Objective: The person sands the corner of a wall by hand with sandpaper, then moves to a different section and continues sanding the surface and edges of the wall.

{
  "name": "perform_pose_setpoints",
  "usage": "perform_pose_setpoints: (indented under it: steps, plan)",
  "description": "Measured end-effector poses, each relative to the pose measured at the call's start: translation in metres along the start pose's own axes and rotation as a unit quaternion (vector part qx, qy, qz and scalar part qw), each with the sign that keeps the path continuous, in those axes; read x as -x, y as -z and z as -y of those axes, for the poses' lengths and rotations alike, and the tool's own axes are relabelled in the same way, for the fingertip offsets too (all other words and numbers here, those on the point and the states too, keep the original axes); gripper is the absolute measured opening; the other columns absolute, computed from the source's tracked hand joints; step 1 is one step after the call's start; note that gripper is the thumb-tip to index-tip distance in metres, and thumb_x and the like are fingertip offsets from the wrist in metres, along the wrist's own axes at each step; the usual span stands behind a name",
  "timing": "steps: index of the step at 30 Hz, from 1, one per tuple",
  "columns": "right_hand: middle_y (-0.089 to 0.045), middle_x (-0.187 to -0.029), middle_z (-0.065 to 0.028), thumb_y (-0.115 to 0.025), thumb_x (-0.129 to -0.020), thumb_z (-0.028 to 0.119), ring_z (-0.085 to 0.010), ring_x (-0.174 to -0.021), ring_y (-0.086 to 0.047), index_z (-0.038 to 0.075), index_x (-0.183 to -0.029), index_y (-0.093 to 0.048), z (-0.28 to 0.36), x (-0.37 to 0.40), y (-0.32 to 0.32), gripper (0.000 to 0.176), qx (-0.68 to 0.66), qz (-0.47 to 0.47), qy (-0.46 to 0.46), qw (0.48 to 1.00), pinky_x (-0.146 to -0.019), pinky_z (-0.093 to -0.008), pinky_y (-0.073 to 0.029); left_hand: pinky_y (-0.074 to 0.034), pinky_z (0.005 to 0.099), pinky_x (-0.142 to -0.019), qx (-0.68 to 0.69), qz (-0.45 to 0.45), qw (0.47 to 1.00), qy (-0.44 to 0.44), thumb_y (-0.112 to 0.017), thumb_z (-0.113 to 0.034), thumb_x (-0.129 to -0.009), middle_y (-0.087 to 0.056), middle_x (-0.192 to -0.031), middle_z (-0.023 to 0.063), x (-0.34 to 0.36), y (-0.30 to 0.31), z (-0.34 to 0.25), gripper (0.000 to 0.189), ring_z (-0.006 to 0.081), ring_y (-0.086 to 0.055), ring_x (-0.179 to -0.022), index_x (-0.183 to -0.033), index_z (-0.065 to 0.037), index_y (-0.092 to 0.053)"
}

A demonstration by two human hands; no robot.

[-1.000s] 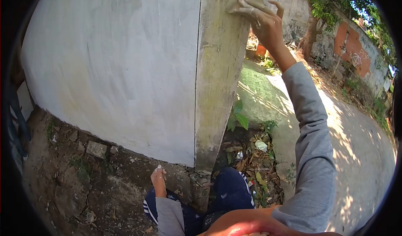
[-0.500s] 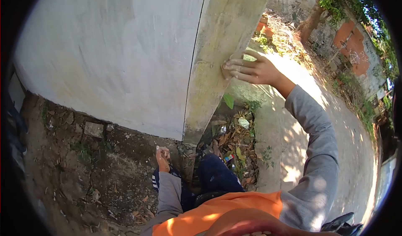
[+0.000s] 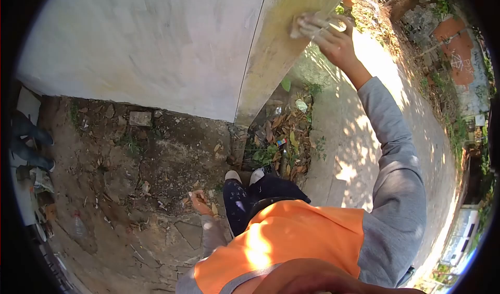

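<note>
My right hand (image 3: 330,37) presses a small tan piece of sandpaper (image 3: 297,29) flat against the yellowish, stained wall edge (image 3: 278,44). Motion smears the fingertips, and pale dust coats the fingers. Most of the sandpaper is hidden under them. To the left of a thin dark vertical gap, the broad wall face (image 3: 156,49) has a whitish, streaky coat. My left hand (image 3: 200,204) hangs low beside my leg, away from the wall, with dusty, loosely bent fingers and nothing visible in it.
Dry leaves and litter (image 3: 284,137) lie at the wall's foot. A concrete block (image 3: 140,118) sits on the dirt ground. Another person's legs (image 3: 31,140) show at far left, near a plastic bottle (image 3: 79,225). A sunlit concrete path (image 3: 344,153) runs along the right.
My right hand has moved up along the wall edge with the sandpaper. The view has shifted back, showing more ground and my shoes. My left hand stays low at my side.
</note>
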State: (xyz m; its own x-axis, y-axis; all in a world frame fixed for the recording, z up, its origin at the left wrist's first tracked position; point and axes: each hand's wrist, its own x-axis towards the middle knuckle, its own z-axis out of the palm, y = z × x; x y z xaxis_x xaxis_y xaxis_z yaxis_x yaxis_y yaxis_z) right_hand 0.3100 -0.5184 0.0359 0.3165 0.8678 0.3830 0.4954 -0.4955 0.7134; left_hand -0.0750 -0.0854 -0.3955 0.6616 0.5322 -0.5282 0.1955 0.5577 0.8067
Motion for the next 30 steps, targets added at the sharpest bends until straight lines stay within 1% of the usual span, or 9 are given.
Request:
perform_pose_setpoints:
  steps: [3,8,11,14,18,21,25,27,30]
  plan:
    - [-0.070,-0.120,0.0104,-0.062,-0.089,0.016,-0.0049,-0.120,-0.060,0.025,-0.102,-0.071,-0.017,-0.004,0.014,0.018,-0.068,0.153,0.101,0.981,-0.111,-0.0338,-0.040,-0.031,0.0263,-0.046,0.024,0.042,0.999,-0.009,-0.045,-0.054,-0.101,-0.041,-0.059,-0.0036,0.041,-0.015,-0.060,0.054,0.0080,-0.034,-0.049,-0.079,-0.007,-0.063]
    - [-0.071,-0.115,0.0080,-0.061,-0.087,0.015,-0.0069,-0.115,-0.062,0.021,-0.104,-0.069,-0.050,-0.063,0.049,0.020,-0.030,-0.098,-0.045,0.994,-0.116,-0.0391,-0.032,-0.025,0.0259,-0.050,-0.088,0.074,0.991,-0.068,-0.049,-0.043,-0.102,-0.040,-0.060,-0.0043,0.073,-0.031,-0.132,0.044,0.0068,-0.031,-0.051,-0.081,-0.007,-0.063]
    - [-0.071,-0.110,0.0072,-0.053,-0.091,0.017,-0.0112,-0.110,-0.064,0.024,-0.108,-0.069,0.032,0.006,0.027,0.024,-0.116,0.164,-0.023,0.979,-0.120,-0.0453,-0.025,-0.025,0.0248,-0.053,-0.126,0.083,0.986,-0.065,-0.054,-0.036,-0.101,-0.040,-0.062,-0.0060,0.071,-0.054,-0.171,0.036,0.0056,-0.032,-0.055,-0.084,-0.007,-0.065]
    - [-0.072,-0.086,-0.0028,-0.066,-0.089,0.022,-0.0201,-0.080,-0.066,0.014,-0.098,-0.073,0.113,0.028,0.076,0.014,-0.252,0.035,-0.346,0.903,-0.090,-0.0386,-0.042,-0.028,0.0238,-0.056,-0.190,0.115,0.967,-0.123,-0.060,-0.028,-0.100,-0.042,-0.065,-0.0080,0.065,-0.062,-0.193,0.026,0.0044,-0.034,-0.059,-0.084,-0.007,-0.066]
    - [-0.073,-0.093,-0.0110,-0.069,-0.089,0.016,-0.0243,-0.078,-0.063,0.008,-0.101,-0.076,0.219,0.034,0.126,0.016,-0.303,-0.014,-0.635,0.711,-0.081,-0.0354,-0.046,-0.033,0.0252,-0.059,-0.341,0.141,0.900,-0.232,-0.066,-0.020,-0.096,-0.043,-0.067,-0.0062,0.059,-0.095,-0.226,0.016,0.0065,-0.037,-0.062,-0.096,-0.004,-0.069]
    - [-0.070,-0.089,-0.0039,-0.064,-0.097,0.027,-0.0085,-0.076,-0.059,0.004,-0.105,-0.071,0.287,0.043,0.127,0.025,-0.592,-0.138,-0.731,0.308,-0.073,-0.0269,-0.045,-0.043,0.0285,-0.072,-0.498,0.184,0.769,-0.356,-0.070,-0.017,-0.092,-0.053,-0.074,-0.0005,0.075,-0.166,-0.264,0.024,0.0118,-0.048,-0.070,-0.112,-0.005,-0.068]
    - [-0.064,-0.081,0.0031,-0.064,-0.097,0.033,-0.0075,-0.071,-0.055,0.010,-0.097,-0.067,0.295,0.061,0.138,0.023,-0.650,-0.061,-0.750,0.105,-0.071,-0.0245,-0.043,-0.037,0.0445,-0.102,-0.462,0.312,0.639,-0.531,-0.073,-0.013,-0.084,-0.060,-0.107,0.0055,0.099,-0.284,-0.290,0.052,0.0268,-0.052,-0.110,-0.133,-0.007,-0.055]
    - [-0.060,-0.084,0.0051,-0.064,-0.096,0.036,-0.0102,-0.074,-0.054,0.016,-0.093,-0.060,0.287,0.075,0.128,0.021,-0.650,-0.130,-0.728,-0.176,-0.072,-0.0259,-0.043,-0.034,0.0464,-0.105,-0.409,0.337,0.615,-0.584,-0.074,-0.013,-0.082,-0.059,-0.120,0.0087,0.130,-0.351,-0.318,0.060,0.0324,-0.050,-0.119,-0.137,-0.007,-0.051]
    - [-0.060,-0.097,0.0065,-0.064,-0.096,0.038,-0.0124,-0.087,-0.055,0.019,-0.101,-0.056,0.272,0.095,0.137,0.021,-0.641,-0.181,-0.723,-0.182,-0.078,-0.0303,-0.042,-0.029,0.0473,-0.109,-0.302,0.320,0.528,-0.726,-0.073,-0.020,-0.080,-0.053,-0.136,0.0119,0.156,-0.444,-0.356,0.063,0.0355,-0.043,-0.132,-0.138,-0.008,-0.051]
